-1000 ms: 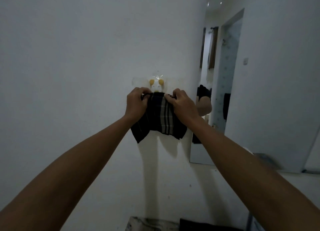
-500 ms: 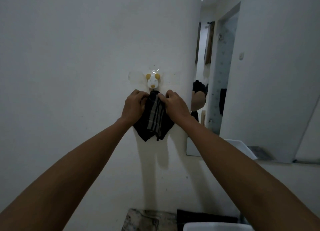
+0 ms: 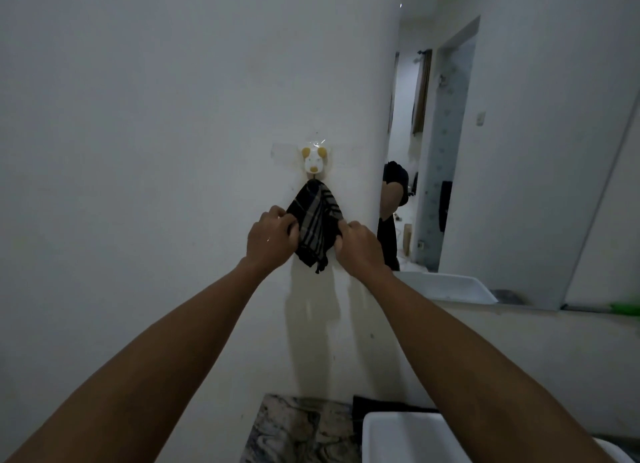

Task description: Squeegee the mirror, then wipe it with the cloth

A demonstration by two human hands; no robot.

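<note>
A dark cloth [image 3: 316,221] with grey stripes hangs from a small white dog-shaped hook [image 3: 314,162] on the white wall. My left hand [image 3: 271,240] pinches the cloth's left edge and my right hand [image 3: 358,246] pinches its right edge, both below the hook. The mirror [image 3: 519,150] is mounted to the right and reflects a doorway, a hallway and part of my arm. A green object [image 3: 626,309], possibly the squeegee, shows at the mirror's lower right edge.
Below me are a marbled counter [image 3: 298,431], a black item [image 3: 367,405] against the wall and the white rim of a basin [image 3: 398,435]. The white wall [image 3: 156,150] fills the left side.
The cloth's top now hangs on the hook. Both hands have slid down from just under the hook to the cloth's middle edges, and the cloth has narrowed into a hanging bunch.
</note>
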